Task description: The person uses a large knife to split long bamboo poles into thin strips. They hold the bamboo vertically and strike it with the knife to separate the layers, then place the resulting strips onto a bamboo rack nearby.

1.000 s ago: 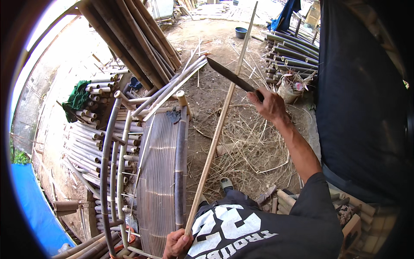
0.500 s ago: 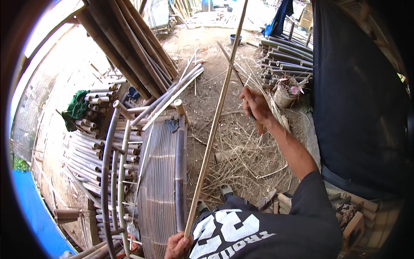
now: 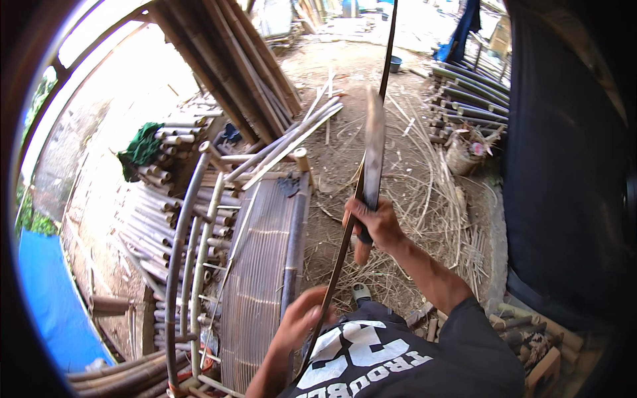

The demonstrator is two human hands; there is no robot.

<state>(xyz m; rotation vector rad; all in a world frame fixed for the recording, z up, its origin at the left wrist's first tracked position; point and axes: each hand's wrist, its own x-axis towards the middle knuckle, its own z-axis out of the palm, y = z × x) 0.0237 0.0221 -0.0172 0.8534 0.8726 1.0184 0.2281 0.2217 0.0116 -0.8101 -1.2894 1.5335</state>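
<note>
A long bamboo strip (image 3: 343, 255), its dark side showing, runs steeply from beside my body up past the top of the view. My left hand (image 3: 304, 322) is curled loosely around its lower part, slightly blurred. My right hand (image 3: 379, 225) grips a machete (image 3: 373, 149) by its wooden handle, whose butt shows below the fist. The broad blade points up and away, close beside the strip, and its tip is blurred. The fingers of my right hand lie against or very near the strip; whether they touch it I cannot tell.
A bamboo bench (image 3: 255, 245) with a slatted seat stands to my left. Stacked bamboo poles (image 3: 149, 225) lie beyond it, and thick poles (image 3: 222, 66) lean behind. Shavings (image 3: 411, 212) litter the ground. A black sheet (image 3: 564, 166) hangs at right, near more stacked poles (image 3: 471, 93).
The strip has turned from its pale side to its dark side. My left hand has moved up and forward along it. My right hand has brought the machete down and left, closer to the strip.
</note>
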